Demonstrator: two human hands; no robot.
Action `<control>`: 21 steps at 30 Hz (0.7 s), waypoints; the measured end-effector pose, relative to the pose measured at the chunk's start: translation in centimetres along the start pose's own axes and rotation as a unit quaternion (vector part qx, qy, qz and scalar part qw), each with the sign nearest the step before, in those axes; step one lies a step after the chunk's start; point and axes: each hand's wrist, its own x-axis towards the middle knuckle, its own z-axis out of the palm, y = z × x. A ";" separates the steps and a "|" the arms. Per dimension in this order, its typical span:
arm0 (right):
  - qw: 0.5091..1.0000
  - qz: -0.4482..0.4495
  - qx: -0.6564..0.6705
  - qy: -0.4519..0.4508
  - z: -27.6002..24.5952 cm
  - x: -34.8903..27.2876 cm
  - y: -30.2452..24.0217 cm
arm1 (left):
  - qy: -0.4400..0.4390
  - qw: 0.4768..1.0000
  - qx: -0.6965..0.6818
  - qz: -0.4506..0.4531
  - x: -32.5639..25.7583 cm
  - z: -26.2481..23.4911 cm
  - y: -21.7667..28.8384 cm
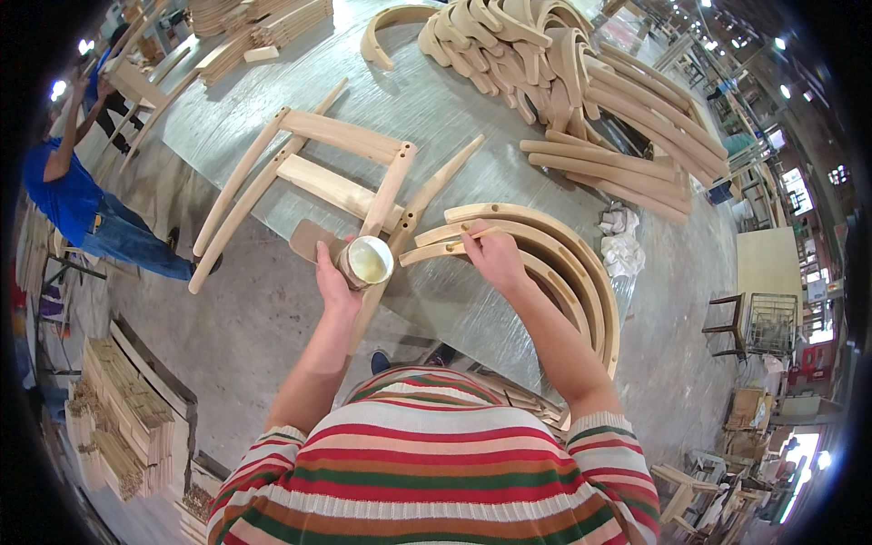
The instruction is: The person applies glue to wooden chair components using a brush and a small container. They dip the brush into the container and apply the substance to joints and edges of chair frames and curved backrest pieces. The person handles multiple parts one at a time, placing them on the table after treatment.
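My left hand (332,282) is wrapped round a small container (371,262) with pale yellowish liquid inside, tilted toward me. A flat brown piece (312,238) shows beside its fingers. Closed in a pinch, my right hand (498,261) holds a thin stick (482,234) over the ends of several curved wooden pieces (570,243). These lie nested side by side, with small holes near their ends. Whether the stick touches the wood I cannot tell. Left of the curved pieces, a partly joined wooden chair frame (345,133) rests on the table, its legs reaching past the edge.
Behind, a heap of curved wooden parts (509,54) and long wooden parts (649,100) covers the table (400,100). Crumpled white material (622,241) lies right of the curved pieces. A person in blue (68,195) stands at left holding a chair frame. Stacked wood (123,409) sits lower left.
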 end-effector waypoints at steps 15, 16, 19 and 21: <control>0.999 0.026 -0.037 0.006 0.8 0.7 -2.5 | -0.002 1.000 -0.001 0.009 -0.1 -1.3 1.8; 0.999 0.018 -0.035 0.029 1.0 0.7 -2.5 | -0.004 1.000 -0.004 0.003 -0.2 -1.1 1.8; 0.996 0.057 -0.061 0.015 0.8 0.1 -3.1 | -0.007 1.000 0.011 -0.006 -0.4 -0.9 1.8; 0.996 0.048 -0.068 0.045 0.6 -0.2 -3.7 | -0.023 0.999 0.030 -0.010 -0.7 -0.5 1.9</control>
